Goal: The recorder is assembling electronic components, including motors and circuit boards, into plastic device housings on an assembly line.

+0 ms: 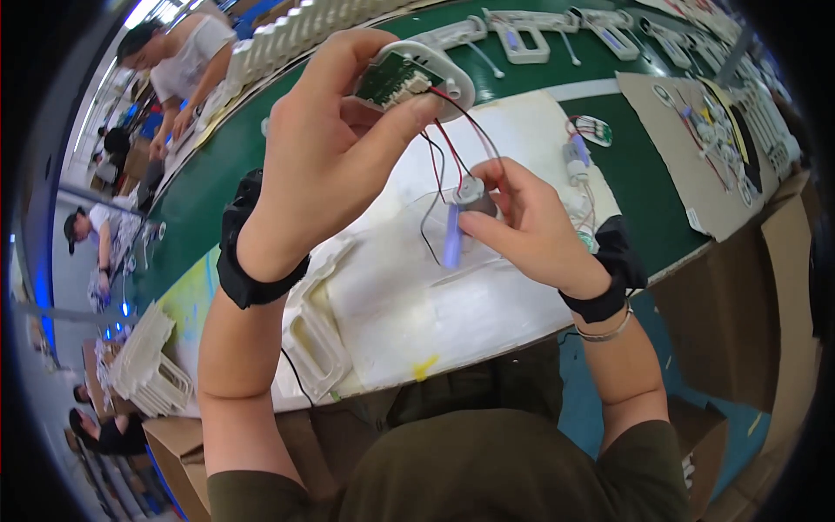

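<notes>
Dark shirt [487, 465] closest. Left hand [326, 161] pinches white housing [458, 74] with circuit board [387, 80]; right hand [531, 226] grasps motor [480, 202] beside purple cylinder [452, 239], above white sheet [374, 291]. Wires [448, 143] already on board; motor, cylinder still outside housing.

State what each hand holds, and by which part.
The left hand holds a white housing carrying a green circuit board, by its edges. The right hand pinches a motor-like cylinder by its sides.
</notes>
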The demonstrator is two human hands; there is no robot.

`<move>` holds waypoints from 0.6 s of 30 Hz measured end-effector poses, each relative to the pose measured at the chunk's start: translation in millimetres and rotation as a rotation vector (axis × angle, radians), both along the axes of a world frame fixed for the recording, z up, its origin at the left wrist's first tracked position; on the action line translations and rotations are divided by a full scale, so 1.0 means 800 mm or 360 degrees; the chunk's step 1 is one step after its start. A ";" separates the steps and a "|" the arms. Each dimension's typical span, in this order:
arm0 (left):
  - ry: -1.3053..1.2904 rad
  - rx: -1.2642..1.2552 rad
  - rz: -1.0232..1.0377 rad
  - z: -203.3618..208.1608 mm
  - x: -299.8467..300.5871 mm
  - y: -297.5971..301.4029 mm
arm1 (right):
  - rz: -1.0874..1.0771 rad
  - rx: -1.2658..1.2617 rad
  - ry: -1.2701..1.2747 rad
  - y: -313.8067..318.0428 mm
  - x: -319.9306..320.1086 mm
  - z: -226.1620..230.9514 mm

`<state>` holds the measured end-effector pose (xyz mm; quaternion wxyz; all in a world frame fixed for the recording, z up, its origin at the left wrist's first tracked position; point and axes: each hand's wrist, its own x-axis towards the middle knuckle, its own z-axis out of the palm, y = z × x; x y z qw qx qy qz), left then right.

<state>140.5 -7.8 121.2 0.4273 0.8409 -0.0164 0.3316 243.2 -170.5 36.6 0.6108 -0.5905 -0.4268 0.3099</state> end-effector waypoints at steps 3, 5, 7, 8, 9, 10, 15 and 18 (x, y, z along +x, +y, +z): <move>0.0002 -0.0193 0.0118 0.013 -0.062 -0.001 | 0.0219 0.0002 0.0083 0.007 -0.032 0.025; 0.0186 -0.0588 -0.0007 0.017 -0.104 0.000 | 0.0288 -0.0061 -0.0511 0.006 -0.047 0.049; 0.0108 -0.0743 0.0063 0.012 -0.128 -0.009 | 0.0359 -0.0170 -0.0632 0.013 -0.061 0.060; 0.0070 -0.0863 0.0061 0.011 -0.140 -0.013 | 0.0403 -0.0119 -0.0640 0.018 -0.067 0.056; 0.0028 -0.0976 0.0054 0.009 -0.152 -0.014 | 0.0444 -0.0064 -0.0647 0.024 -0.072 0.054; 0.0071 -0.1031 0.0053 0.007 -0.165 -0.013 | 0.0490 -0.0068 -0.0656 0.029 -0.078 0.055; 0.0043 -0.0963 0.0310 0.018 -0.226 -0.030 | 0.0744 0.0080 -0.0816 0.038 -0.101 0.081; -0.0042 -0.0635 0.0466 0.012 -0.264 -0.032 | 0.1086 -0.0049 -0.1067 0.051 -0.101 0.128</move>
